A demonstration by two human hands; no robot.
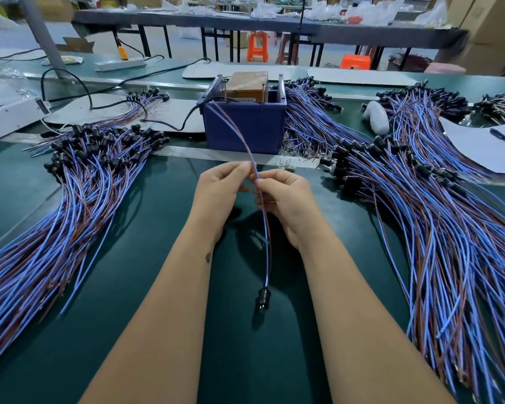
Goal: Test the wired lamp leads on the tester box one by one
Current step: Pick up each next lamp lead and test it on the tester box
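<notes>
Both hands work one lamp lead point(264, 225) over the green bench mat point(146, 287). Left hand point(220, 189) pinches the blue/brown wire pair up near the fingertips; right hand point(283, 199) pinches the same pair just below, fingers curled round it. Hands nearly touching each other.

The lead's far end arcs up and forward to the top left edge of the blue tester box point(244, 123), seemingly reaching the contacts there; actual contact too small to tell. Black lamp socket point(263, 298) at the near end hangs down between the forearms, just over the mat. No glow visible at the socket, can't tell if lit.

Pile of leads on the left point(79, 182), bigger pile on the right point(420, 199), both close beside the work zone. Black power cable point(172, 123) runs into the box from the left.

Risks, my read:
- bare ends slip off the contacts if the pinch twists the pair, giving a false fail
- the two stripped ends touch each other and short
- dangling socket swings and snags a neighbouring pile
- tested lead dropped into the wrong pile; piles look identical, so mixing is easy
</notes>
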